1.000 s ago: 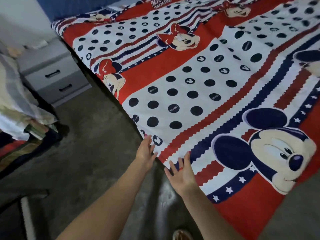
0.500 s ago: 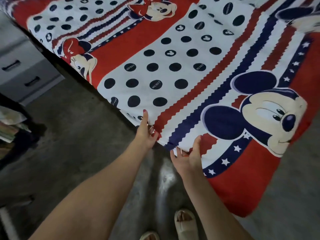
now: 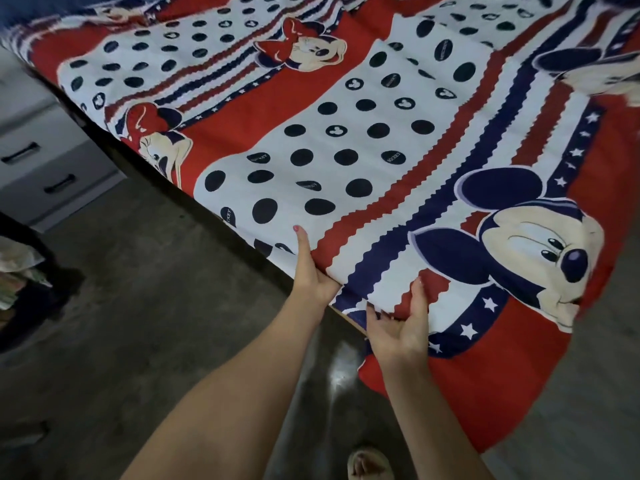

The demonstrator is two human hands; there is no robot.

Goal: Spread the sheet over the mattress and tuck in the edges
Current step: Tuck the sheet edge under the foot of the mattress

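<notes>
Below, the red, white and navy cartoon-print cotton sheet [image 3: 346,140] is lying spread over the mattress, its stripes running diagonally away from the near corner. The left hand [image 3: 311,271] is pinching its near edge, thumb on top; the right hand [image 3: 401,327] is gripping the same edge beside it, fingers tucked beneath. A grey drawer unit [image 3: 45,161] is standing left of the sheet.

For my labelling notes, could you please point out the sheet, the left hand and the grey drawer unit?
sheet [image 3: 346,147]: head view, on its white dotted panel.
left hand [image 3: 311,275]: head view, on the back of the hand at the sheet's edge.
grey drawer unit [image 3: 52,168]: head view, on a drawer front between the handles.
</notes>
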